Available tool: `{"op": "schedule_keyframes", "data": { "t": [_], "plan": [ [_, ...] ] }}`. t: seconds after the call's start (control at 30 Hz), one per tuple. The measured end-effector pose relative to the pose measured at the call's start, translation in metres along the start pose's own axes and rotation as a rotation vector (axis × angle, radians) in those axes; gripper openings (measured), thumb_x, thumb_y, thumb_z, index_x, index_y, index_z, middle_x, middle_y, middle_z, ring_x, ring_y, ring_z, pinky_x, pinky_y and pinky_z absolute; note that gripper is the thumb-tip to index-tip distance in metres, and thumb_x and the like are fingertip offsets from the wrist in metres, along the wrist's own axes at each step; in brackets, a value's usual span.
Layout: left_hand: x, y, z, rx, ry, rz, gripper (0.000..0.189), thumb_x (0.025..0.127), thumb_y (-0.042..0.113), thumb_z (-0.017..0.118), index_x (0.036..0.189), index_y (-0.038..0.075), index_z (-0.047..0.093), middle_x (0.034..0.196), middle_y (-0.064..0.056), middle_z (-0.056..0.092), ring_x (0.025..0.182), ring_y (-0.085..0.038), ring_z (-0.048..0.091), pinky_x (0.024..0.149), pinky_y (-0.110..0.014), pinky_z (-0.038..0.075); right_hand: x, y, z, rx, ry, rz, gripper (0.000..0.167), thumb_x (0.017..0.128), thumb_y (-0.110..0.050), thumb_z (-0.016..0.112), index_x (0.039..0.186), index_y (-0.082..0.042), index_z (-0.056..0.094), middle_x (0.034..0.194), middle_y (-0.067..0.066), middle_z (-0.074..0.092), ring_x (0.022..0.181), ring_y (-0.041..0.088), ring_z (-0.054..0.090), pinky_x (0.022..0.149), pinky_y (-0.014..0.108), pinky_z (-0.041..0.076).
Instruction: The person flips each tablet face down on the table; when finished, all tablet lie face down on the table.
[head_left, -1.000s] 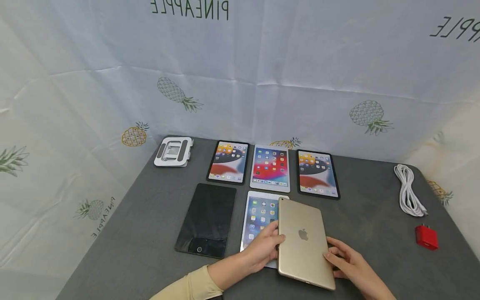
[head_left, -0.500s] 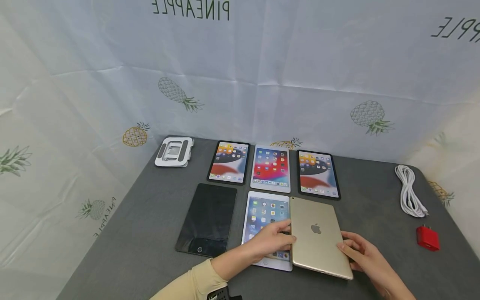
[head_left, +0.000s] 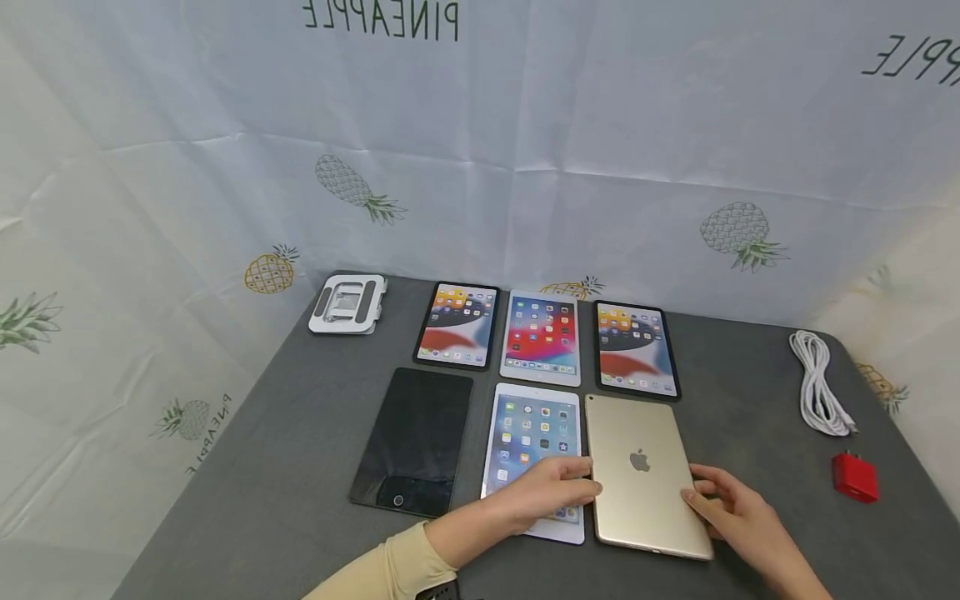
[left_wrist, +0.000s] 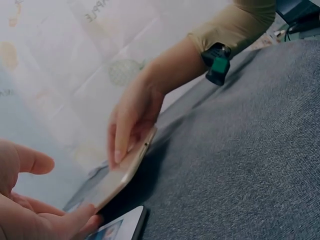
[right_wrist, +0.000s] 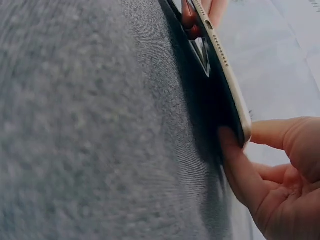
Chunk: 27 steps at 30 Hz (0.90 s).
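Pineapple-printed white cloth (head_left: 570, 100) hangs behind and beside a dark grey table (head_left: 285, 467), its lettering reading in mirror image. From left, a white folded stand (head_left: 347, 304) rests at the far corner, with a dark-screened tablet (head_left: 412, 442) lying nearer the person, home button toward the near side. Next in the back row is a black-framed tablet (head_left: 456, 325) displaying rows of app icons, then a white-framed tablet (head_left: 540, 337) with a red and blue screen. In front of that lies a second white-framed tablet (head_left: 531, 425), partly covered from above by the person's left hand (head_left: 553, 486), which reaches in from a pale yellow sleeve (head_left: 390, 560). The left wrist view shows that hand's fingers extended at the left edge of a gold Apple tablet (head_left: 647, 483), the thumb standing apart above it. Back side up, the gold tablet sits just beside its white-framed neighbor, its near right corner raised off the table. Beyond it lies another black-framed tablet (head_left: 637, 348). At its right edge, the right hand (head_left: 738, 517) pinches it, thumb above and fingers beneath. At far right are a bundled white cable (head_left: 816, 383) and a red charger plug (head_left: 855, 478).
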<state>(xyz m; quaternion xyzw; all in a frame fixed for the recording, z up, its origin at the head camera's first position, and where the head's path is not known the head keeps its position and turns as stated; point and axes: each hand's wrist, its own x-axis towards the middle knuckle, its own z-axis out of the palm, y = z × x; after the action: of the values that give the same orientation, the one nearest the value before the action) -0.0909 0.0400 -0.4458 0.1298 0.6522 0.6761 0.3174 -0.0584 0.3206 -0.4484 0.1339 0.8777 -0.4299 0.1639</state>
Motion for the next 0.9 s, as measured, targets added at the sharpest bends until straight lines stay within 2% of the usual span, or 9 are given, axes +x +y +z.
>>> {"op": "schedule_keyframes", "data": {
  "t": [0.03,0.1,0.13,0.2,0.23,0.3,0.47,0.67,0.9],
  "plan": [
    [0.001,0.000,0.001,0.011,-0.007,0.009,0.045,0.092,0.011,0.058,0.130,-0.013,0.053,0.136,-0.016,0.054,0.117,-0.018,0.055,0.098,-0.031,0.045,-0.001,-0.001,0.000,-0.039,0.010,-0.012,0.075,0.092,-0.042,0.065,0.142,0.007,0.039,0.113,0.014,0.060,0.082,0.015,0.062,0.064,0.030,0.054],
    [0.002,-0.001,0.003,0.024,-0.017,0.035,0.026,0.092,0.013,0.057,0.104,-0.010,0.062,0.110,-0.007,0.064,0.102,-0.009,0.055,0.086,-0.023,0.046,-0.003,-0.002,-0.001,-0.129,0.032,-0.049,0.075,0.091,-0.043,0.067,0.140,0.007,0.042,0.112,0.013,0.060,0.078,0.013,0.061,0.061,0.027,0.050],
    [0.002,-0.001,0.003,0.030,-0.019,0.051,0.019,0.092,0.013,0.057,0.089,-0.006,0.059,0.093,-0.002,0.062,0.089,-0.006,0.053,0.075,-0.020,0.044,-0.003,-0.003,-0.001,-0.177,0.040,-0.071,0.075,0.091,-0.043,0.067,0.139,0.008,0.043,0.111,0.013,0.059,0.076,0.013,0.060,0.060,0.027,0.049],
    [0.003,-0.001,0.006,0.034,-0.019,0.073,0.027,0.092,0.013,0.057,0.071,0.006,0.042,0.069,0.005,0.042,0.068,-0.005,0.039,0.059,-0.020,0.031,-0.004,-0.004,-0.002,-0.269,0.061,-0.116,0.074,0.090,-0.043,0.068,0.137,0.010,0.046,0.108,0.011,0.059,0.074,0.012,0.058,0.058,0.027,0.045],
    [0.004,0.000,0.006,0.037,-0.020,0.082,0.033,0.092,0.013,0.057,0.069,0.010,0.034,0.065,0.005,0.030,0.061,-0.007,0.030,0.055,-0.022,0.024,-0.005,-0.005,-0.002,-0.309,0.069,-0.136,0.074,0.089,-0.043,0.069,0.136,0.011,0.047,0.107,0.010,0.060,0.074,0.012,0.058,0.058,0.027,0.044],
    [0.003,0.001,0.008,0.053,-0.010,0.081,0.035,0.091,0.013,0.058,0.067,0.014,0.032,0.062,0.007,0.023,0.058,-0.007,0.025,0.054,-0.022,0.022,-0.005,-0.007,-0.002,-0.368,0.080,-0.164,0.073,0.090,-0.043,0.068,0.134,0.012,0.049,0.105,0.009,0.060,0.075,0.013,0.058,0.058,0.027,0.045],
    [0.002,0.004,0.011,0.161,0.001,0.079,0.034,0.091,0.016,0.060,0.068,0.014,0.035,0.058,0.008,0.028,0.055,-0.004,0.027,0.053,-0.021,0.022,-0.006,-0.010,-0.001,-0.459,0.095,-0.202,0.070,0.091,-0.040,0.067,0.130,0.016,0.051,0.100,0.010,0.061,0.074,0.014,0.057,0.058,0.030,0.047],
    [0.001,0.007,0.014,0.292,0.012,0.108,0.033,0.089,0.018,0.060,0.067,0.012,0.037,0.055,0.010,0.031,0.048,-0.003,0.022,0.047,-0.022,0.016,-0.007,-0.011,0.000,-0.512,0.117,-0.225,0.065,0.092,-0.038,0.067,0.127,0.016,0.053,0.098,0.011,0.062,0.073,0.014,0.055,0.059,0.032,0.046],
    [0.002,0.008,0.016,0.338,0.019,0.085,0.035,0.087,0.023,0.062,0.066,0.014,0.035,0.053,0.010,0.029,0.047,-0.004,0.020,0.045,-0.023,0.015,-0.005,-0.009,-0.004,-0.508,0.109,-0.210,0.065,0.091,-0.040,0.066,0.127,0.013,0.056,0.089,0.005,0.061,0.070,0.014,0.056,0.058,0.034,0.046]
  ]
}}
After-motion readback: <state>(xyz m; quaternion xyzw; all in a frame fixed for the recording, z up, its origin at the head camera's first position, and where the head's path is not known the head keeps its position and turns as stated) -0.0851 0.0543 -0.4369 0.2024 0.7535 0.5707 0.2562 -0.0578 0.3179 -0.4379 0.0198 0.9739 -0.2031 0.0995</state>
